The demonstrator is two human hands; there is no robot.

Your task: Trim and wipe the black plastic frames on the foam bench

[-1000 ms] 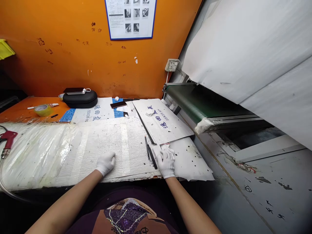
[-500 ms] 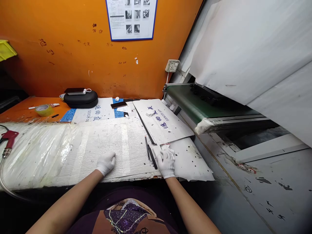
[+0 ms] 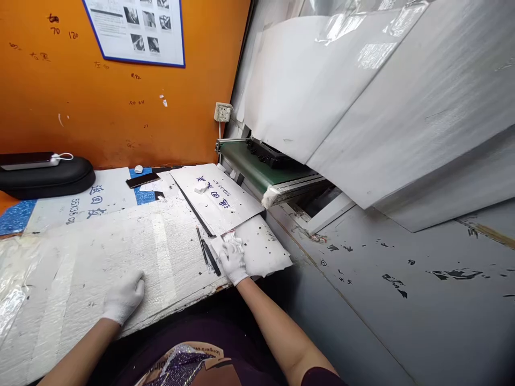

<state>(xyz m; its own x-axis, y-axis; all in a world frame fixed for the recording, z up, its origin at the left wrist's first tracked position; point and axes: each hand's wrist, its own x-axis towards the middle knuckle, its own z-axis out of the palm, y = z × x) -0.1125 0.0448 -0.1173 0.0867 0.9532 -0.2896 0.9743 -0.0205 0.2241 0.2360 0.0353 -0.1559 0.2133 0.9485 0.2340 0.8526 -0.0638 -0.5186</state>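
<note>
My left hand (image 3: 124,296), in a white glove, rests on the foam-covered table (image 3: 116,241) with its fingers curled; nothing shows in it. My right hand (image 3: 233,261), gloved too, lies with its fingers spread over a crumpled white cloth (image 3: 232,239) at the table's right part. Just left of it are a black tool (image 3: 211,258) and a thin pencil-like stick (image 3: 201,245). A white board with blue writing (image 3: 237,206) lies behind the right hand, bearing a small white scrap (image 3: 200,189).
Behind stand a black case (image 3: 52,177) and a phone (image 3: 142,180). A green conveyor belt (image 3: 251,166) at the back right carries a black part (image 3: 271,155). Large white sheets (image 3: 322,107) hang over it. A socket (image 3: 222,112) is on the wall.
The view has turned to the right, so the table and both hands appear further left. More of the black part on the conveyor shows. My right hand is still at the cloth.
</note>
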